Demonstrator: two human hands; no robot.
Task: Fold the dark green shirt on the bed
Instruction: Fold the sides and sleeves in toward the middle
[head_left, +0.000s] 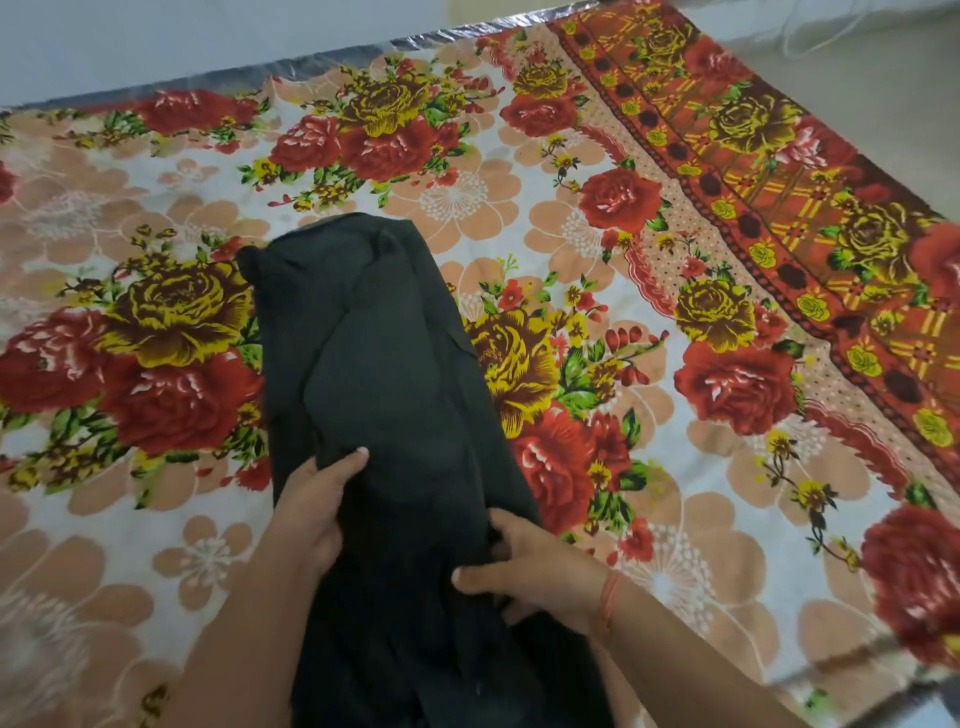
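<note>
One dark green shirt (384, 364), gripped by left hand (317, 512) and right hand (540, 569) fingers (506, 527)

A bedroom in a home, my bed (727, 519) spread with a white sheet printed with red and yellow roses (467, 171), shiny plastic-wrapped mattress edge (332, 60) against a plain pale wall (156, 31)

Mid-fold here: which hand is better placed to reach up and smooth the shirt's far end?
Probably the left hand: it holds the dark green shirt farther up its left edge. The right hand clutches the right edge nearer the person.
</note>
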